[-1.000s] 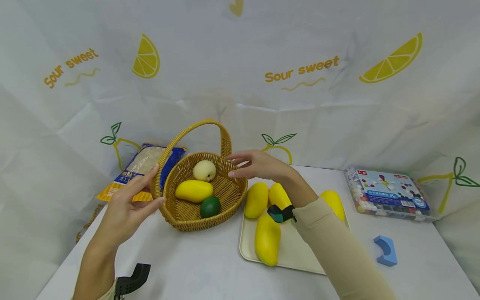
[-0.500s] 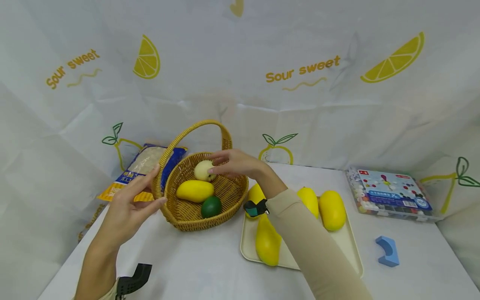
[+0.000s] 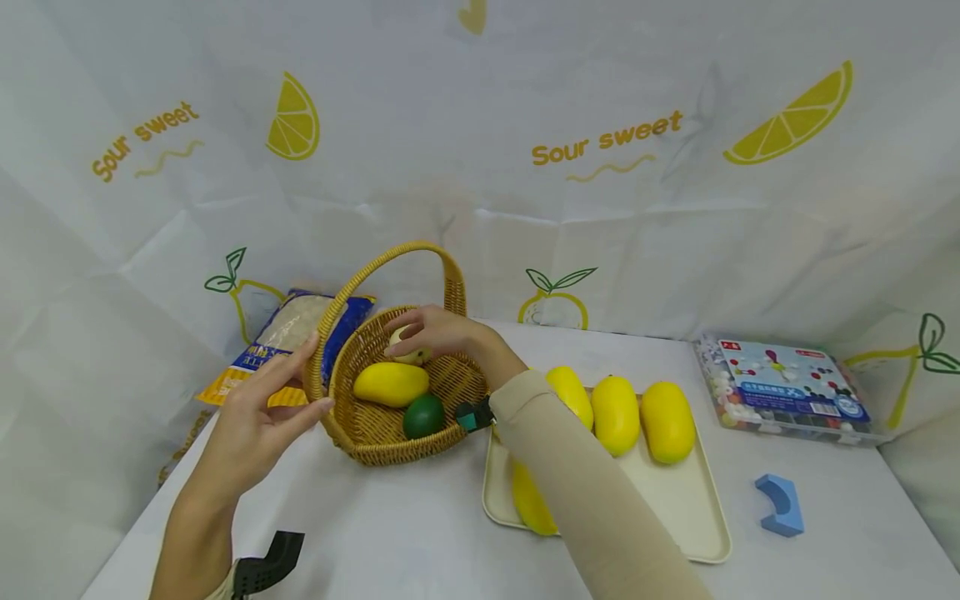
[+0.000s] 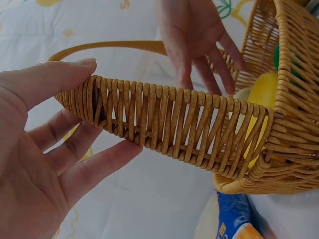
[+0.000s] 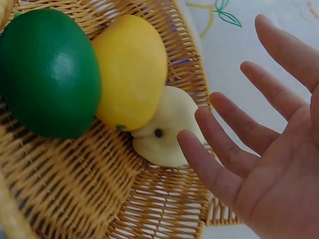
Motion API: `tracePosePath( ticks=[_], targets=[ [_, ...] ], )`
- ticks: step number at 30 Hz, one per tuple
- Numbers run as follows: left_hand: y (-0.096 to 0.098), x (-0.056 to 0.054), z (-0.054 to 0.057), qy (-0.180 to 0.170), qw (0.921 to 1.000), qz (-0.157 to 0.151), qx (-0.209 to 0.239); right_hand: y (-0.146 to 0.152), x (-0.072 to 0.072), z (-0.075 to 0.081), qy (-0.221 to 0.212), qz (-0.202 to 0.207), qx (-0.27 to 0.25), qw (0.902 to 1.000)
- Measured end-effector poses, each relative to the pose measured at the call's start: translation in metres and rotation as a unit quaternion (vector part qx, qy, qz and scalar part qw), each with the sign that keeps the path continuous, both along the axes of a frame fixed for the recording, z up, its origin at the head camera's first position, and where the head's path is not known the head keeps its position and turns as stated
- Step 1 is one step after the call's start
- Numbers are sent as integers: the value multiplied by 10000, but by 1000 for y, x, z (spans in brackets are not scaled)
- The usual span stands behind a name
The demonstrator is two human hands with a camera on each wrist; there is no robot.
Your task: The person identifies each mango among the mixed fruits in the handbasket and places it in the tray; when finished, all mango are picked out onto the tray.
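My left hand grips the wicker basket's handle at its left side, thumb on one edge and fingers on the other. Inside the basket lie a yellow mango, a dark green oval fruit and a pale round fruit with a dark spot. Over the back of the basket reaches my right hand, partly covering the pale fruit in the head view. Its fingers are spread and rather straight, the tips close beside that fruit in the right wrist view.
Right of the basket, a cream tray holds several yellow mangoes, partly behind the right sleeve. A blue and orange bag lies behind the basket. Farther right are a clear case of beads and a blue arched block.
My right hand has moved left from the basket's right rim to over the pale fruit, its sleeve crossing the tray. The left hand stays on the handle.
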State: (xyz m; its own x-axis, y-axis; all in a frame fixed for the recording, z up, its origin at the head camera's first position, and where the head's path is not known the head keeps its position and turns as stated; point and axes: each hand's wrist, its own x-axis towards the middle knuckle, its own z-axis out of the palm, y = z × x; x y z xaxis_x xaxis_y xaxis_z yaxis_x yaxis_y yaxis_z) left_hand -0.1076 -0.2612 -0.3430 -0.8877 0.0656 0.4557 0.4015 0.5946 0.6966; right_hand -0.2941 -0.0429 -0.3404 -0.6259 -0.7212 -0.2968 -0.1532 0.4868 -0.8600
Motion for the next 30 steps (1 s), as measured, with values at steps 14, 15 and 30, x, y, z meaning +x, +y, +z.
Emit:
tracePosePath(
  ticks=[14,15,30],
  targets=[
    [1,1,-1,88,9999,-47,88,-26,8,-24,682,253,399,9966],
    [1,1,0,82,9999,-37,77,-27,8,-25,635,207,389,9970],
    [1,1,0,64,10000,-10,42,-28,16,-29,519,-154,1012,9934]
  ],
)
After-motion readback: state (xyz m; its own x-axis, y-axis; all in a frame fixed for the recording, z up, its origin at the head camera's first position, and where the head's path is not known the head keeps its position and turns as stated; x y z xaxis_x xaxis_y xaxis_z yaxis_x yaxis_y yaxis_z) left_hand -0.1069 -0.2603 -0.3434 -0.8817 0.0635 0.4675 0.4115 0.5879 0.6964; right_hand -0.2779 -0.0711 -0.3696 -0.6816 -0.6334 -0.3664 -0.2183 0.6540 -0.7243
